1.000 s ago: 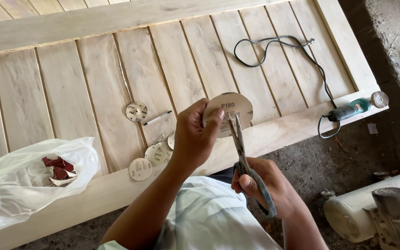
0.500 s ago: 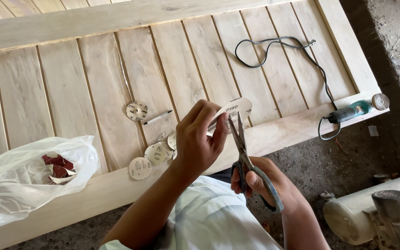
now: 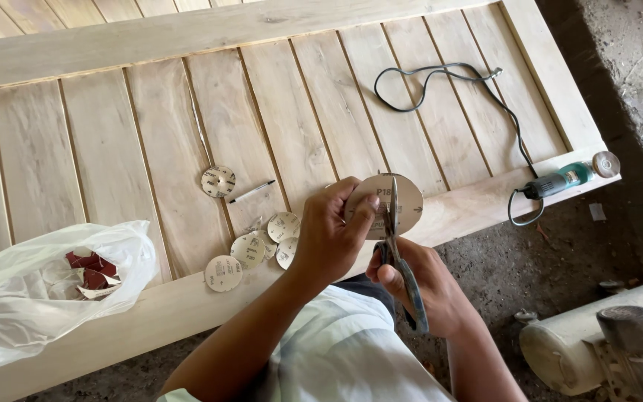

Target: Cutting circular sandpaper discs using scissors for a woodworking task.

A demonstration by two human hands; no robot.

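Pinching a round sandpaper disc [image 3: 400,199] with the left hand [image 3: 333,234], fingers closed on its left edge, just above the near rail of the slatted wooden panel [image 3: 113,149]. Working blue-handled scissors [image 3: 400,249] with the right hand [image 3: 426,286], fingers closed through the loops, blades crossing the disc. Lying on the panel: small cut discs [image 3: 251,249] left of the hands, a clear plastic bag [image 3: 46,286] farther left, a corded grinder [image 3: 560,180] at the right corner.

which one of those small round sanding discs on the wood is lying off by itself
The small round tan sanding disc with holes, beside the pencil. The other cut discs lie clustered lower down, overlapping near the left hand.
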